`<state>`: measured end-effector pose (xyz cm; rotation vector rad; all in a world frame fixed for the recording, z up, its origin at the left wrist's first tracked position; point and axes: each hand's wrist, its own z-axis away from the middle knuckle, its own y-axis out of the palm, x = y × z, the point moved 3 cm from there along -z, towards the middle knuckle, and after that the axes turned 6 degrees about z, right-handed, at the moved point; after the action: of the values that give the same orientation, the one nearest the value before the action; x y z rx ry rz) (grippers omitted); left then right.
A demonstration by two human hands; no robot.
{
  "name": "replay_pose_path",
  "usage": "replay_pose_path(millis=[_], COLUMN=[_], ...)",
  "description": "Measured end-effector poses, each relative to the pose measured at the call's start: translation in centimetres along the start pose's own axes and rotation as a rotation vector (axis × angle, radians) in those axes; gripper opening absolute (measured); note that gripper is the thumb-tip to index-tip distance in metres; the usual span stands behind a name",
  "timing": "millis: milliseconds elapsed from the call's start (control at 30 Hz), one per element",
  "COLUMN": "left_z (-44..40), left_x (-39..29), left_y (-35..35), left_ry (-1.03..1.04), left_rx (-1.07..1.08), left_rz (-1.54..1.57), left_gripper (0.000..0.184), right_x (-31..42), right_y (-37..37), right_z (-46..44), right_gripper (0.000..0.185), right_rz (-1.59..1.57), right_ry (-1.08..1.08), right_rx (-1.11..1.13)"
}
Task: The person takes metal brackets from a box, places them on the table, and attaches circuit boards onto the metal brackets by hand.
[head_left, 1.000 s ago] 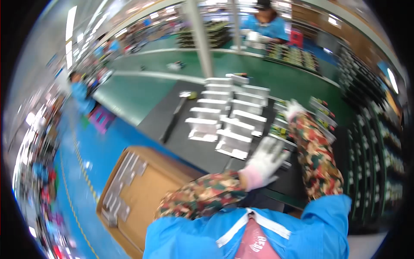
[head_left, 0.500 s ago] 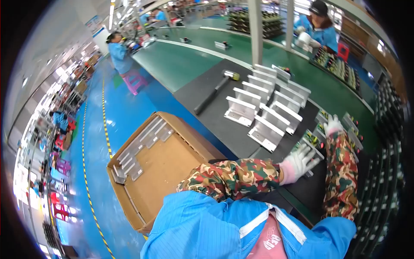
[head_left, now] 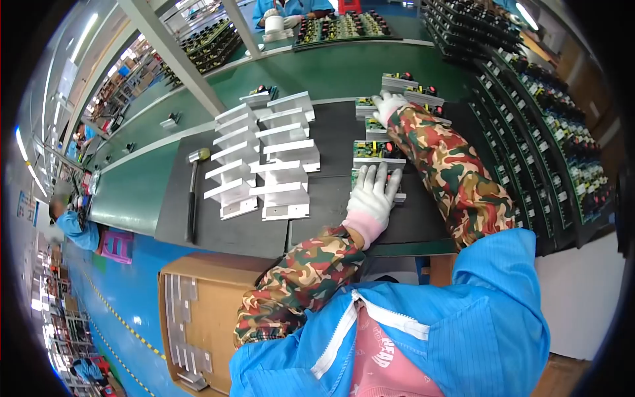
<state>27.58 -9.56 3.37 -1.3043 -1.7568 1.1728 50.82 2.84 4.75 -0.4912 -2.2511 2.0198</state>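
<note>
Green beneath crowded yellow and dark parts, with a pale metal strip along its near side, one board [head_left: 370, 149] lies just beyond the fingertips of the left hand [head_left: 368, 202], its long axis crosswise to those fingers. The left hand is nearer to it than the right hand [head_left: 389, 107], which reaches farther out, past that board, over more boards [head_left: 366, 106] of like make. The left fingers stretch out, slightly parted, over another board [head_left: 400, 197], mostly covered; whether they pinch it I cannot tell. The right fingers bend downward, their grip hidden too. Left of the left fingers, bare metal plates [head_left: 286, 155] are set in two columns on the worktop [head_left: 324, 192], a hammer [head_left: 192, 195] farther left.
</note>
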Motion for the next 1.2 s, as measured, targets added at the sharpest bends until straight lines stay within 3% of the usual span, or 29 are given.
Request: replay_pose_path(millis=[133, 333, 467, 667, 833, 1200], left_z=[0.1, 2.5, 7.2, 14.3, 16.9, 17.0], left_x=[0.0, 0.3, 3.9, 10.7, 11.8, 11.8], left_y=[-0.6, -5.9, -8.6, -9.3, -7.0, -6.3], left_ry=[0.001, 0.036, -0.102, -0.364, -0.507, -0.552], left_rx=[-0.006, -0.106, -0.223, -0.413, -0.379, -0.473], left_rz=[0.077, 0.291, 0.234, -0.14, -0.197, -0.112], left_gripper=[0.073, 0.074, 0.074, 0.072, 0.073, 0.072], right_x=[-0.4, -2.0, -3.0, -2.7, -2.3, -2.8], right_y=[-0.5, -4.7, -5.0, -3.8, -2.1, -0.8], right_z=[0.4, 4.3, 9.5, 14.7, 15.7, 15.9], right_gripper=[0.057, 0.058, 0.05, 0.044, 0.038, 0.033], right_rz=[-0.085, -0.252, -0.4, -0.358, -0.355, -0.44], right_ry=[-0.017, -0.085, -0.173, -0.165, -0.069, 0.011], right_rx=[0.044, -0.18, -0.347, -0.605, -0.848, -0.767])
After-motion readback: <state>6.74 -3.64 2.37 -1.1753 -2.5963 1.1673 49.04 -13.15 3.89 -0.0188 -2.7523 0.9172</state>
